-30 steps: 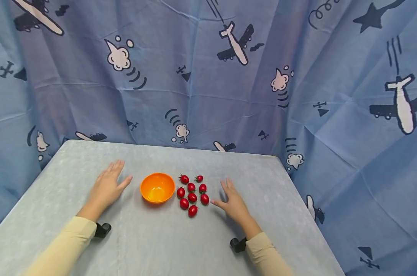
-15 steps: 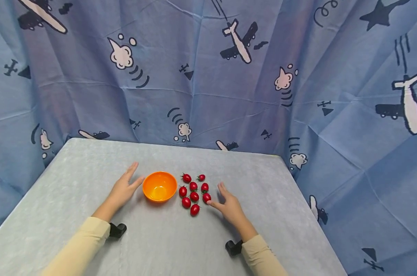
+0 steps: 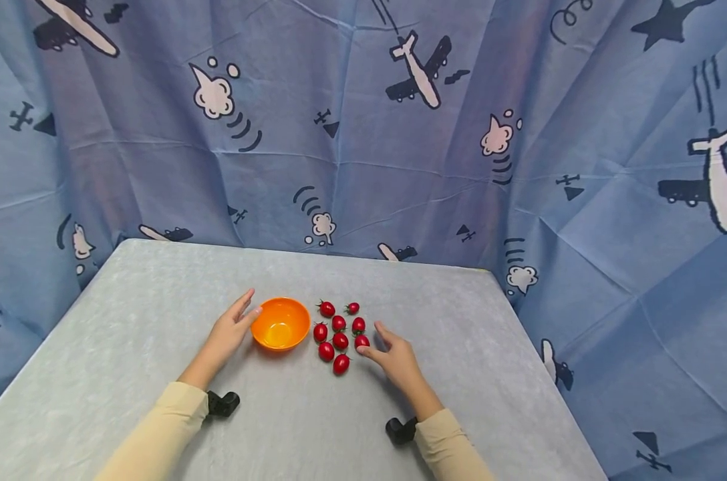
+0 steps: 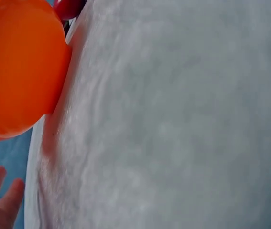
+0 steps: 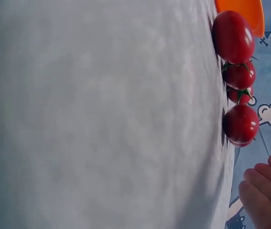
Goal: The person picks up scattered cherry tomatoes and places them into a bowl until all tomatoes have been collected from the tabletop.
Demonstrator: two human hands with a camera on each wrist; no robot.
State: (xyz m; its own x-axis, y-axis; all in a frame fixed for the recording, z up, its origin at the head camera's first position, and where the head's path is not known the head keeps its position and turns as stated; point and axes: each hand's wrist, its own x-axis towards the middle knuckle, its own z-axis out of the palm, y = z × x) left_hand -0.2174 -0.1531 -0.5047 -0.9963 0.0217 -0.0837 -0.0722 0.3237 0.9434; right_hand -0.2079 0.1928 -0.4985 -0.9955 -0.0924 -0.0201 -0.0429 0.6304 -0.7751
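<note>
**Two hands beside a bowl and eight cherry tomatoes**

Two hands lay on a grey table (image 3: 129,321), seen from a head camera looking down. One orange bowl (image 3: 280,325) sat near the middle of the table, and nothing showed inside it. Just to its right lay a cluster of eight red cherry tomatoes (image 3: 339,334), arranged in rough rows with green stems showing.

The right hand (image 3: 396,359) rested on the table just right of the cluster. Its fingers were loosely spread and held nothing. The thumb and forefinger pointed left toward the nearest tomato (image 3: 361,341), which lay at the fingertips; whether skin touched it could not be told. So the tomatoes lay to the left of the right hand, and that hand was much the nearer one, since the bowl stood between the left hand and the fruit. The tomatoes were round, with no clear long axis.

The left hand (image 3: 231,331) lay at the bowl's left side, fingers straight and relaxed, the thumb tip touching or almost touching the rim. It gripped nothing.

Both arms wore pale yellow sleeves, each with a small black camera at the wrist. A blue curtain (image 3: 363,133) printed with aeroplanes and clouds hung behind and beside the table.
</note>
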